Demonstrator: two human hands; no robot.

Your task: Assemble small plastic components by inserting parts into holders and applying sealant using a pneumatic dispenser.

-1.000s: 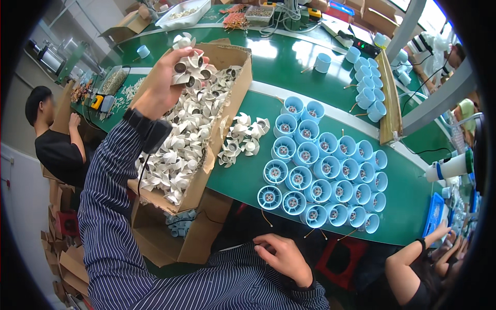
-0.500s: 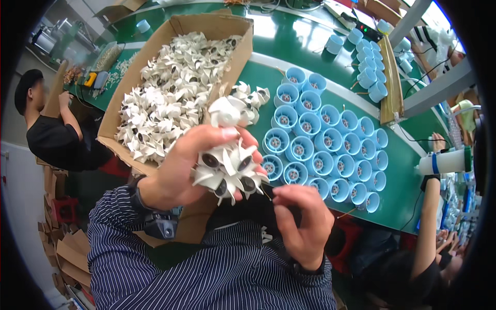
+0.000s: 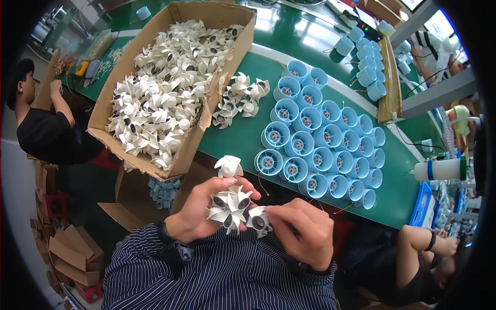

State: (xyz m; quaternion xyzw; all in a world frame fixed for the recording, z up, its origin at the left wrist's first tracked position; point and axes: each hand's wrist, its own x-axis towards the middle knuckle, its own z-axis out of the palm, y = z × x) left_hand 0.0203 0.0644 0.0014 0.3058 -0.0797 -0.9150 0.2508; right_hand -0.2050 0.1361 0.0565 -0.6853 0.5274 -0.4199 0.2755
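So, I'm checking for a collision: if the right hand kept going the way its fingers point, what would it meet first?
The right hand points left toward the left hand. It would most likely meet first the cluster of white plastic fan impellers held there, though depth is unclear.

left hand (image 3: 199, 209): gripping a bunch of white impellers (image 3: 227, 204), one more sticking up above the fingers.
right hand (image 3: 305, 230): pinching a single impeller (image 3: 258, 220) just beside the bunch, fingers curled.
box (image 3: 235, 51): sitting on the green table (image 3: 289, 46), brimming with white impellers.
loose impellers (image 3: 238, 99): lying on the table between the box and the blue housings.
blue housings (image 3: 320, 144): standing in tight rows, open ends up.
more housings (image 3: 367, 67): crowding by a wooden board (image 3: 391, 88) farther off.
bottle (image 3: 442, 169): lying at the right.
other people: one in black (image 3: 44, 132) sitting at the left, an arm (image 3: 418, 240) reaching in at lower right.
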